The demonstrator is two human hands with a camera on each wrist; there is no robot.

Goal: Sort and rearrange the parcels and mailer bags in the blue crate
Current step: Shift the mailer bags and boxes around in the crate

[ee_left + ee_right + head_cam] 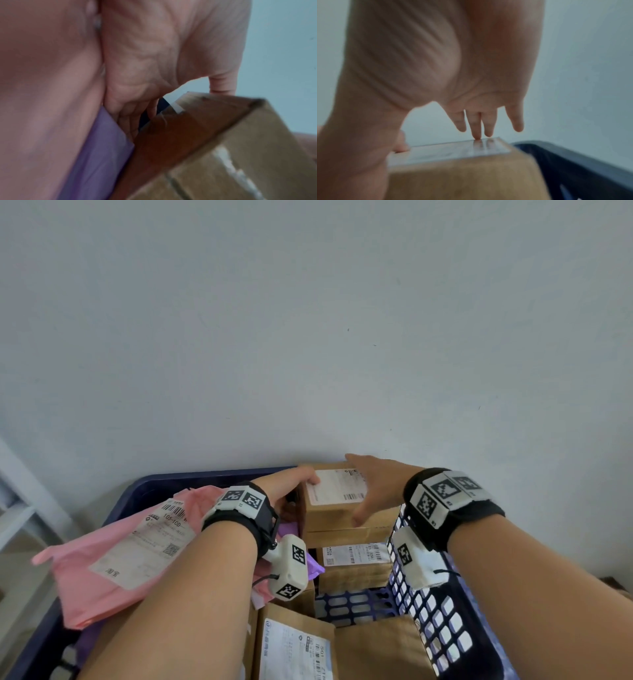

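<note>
A brown cardboard box [337,508] with a white label [337,487] sits on top of a stack in the far right corner of the blue crate [191,477]. My left hand [298,484] grips its left side, thumb on the label and fingers [150,112] curled down the side wall. My right hand [373,487] lies over the top with straight fingers [476,125]. One fingertip touches the label and the thumb rests on the near face. The same box [223,135] fills the lower right of the left wrist view.
A pink mailer bag [113,570] lies under my left forearm, with a purple mailer [317,565] beside it. Another labelled box [352,573] sits below the held one, and more boxes [294,645] lie nearer me. The crate's lattice wall [442,621] runs along the right. A pale wall stands behind.
</note>
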